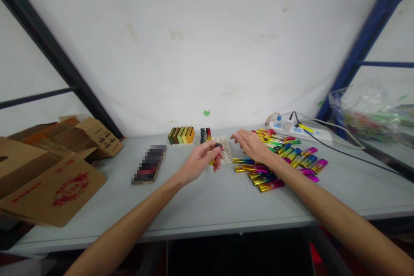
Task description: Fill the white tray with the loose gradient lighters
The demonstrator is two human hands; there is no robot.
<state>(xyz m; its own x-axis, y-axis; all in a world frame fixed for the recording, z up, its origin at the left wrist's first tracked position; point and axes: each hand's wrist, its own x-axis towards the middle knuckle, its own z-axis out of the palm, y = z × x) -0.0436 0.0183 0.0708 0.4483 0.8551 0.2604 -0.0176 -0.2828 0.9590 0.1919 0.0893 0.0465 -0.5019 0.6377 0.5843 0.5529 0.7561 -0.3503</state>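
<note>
Dark-topped piece: small dark-topped piece (pixel 219 145) held at the left hand's fingertips, seen against the left part of the white tray; contact with the tray cannot be told. Some yellow shows beneath the fingers; whether it belongs to the same piece is unclear.
Left hand: left hand (pixel 203 158) pinching the piece between thumb and index, other fingers curled below.
Right hand: right hand (pixel 250 143) held at the near-left edge of the pile; fingers loosely bent, nothing seen pinched. Underside hidden, so a held item cannot be ruled out.
White tray: white tray (pixel 227 154) with rows of round pits, set between the hands, partly covered by the left one.
Handling: pinch judged best made light and near the dark end, with the piece turned upright and its lower end left visible; right fingertips best brought clear of the pits.
Dark row: dark upright pieces (pixel 203 135) stood at the tray's left side.
Metallic pile: shiny coloured casings (pixel 267 181) strewn under and beside the right forearm; one best lifted by its sides, without neighbours being dragged.
Yellow-green block: casings packed upright (pixel 181 135), left of the tray.
Table edges: cardboard box (pixel 69 189) far left; power strip (pixel 300 131) at back right.
</note>
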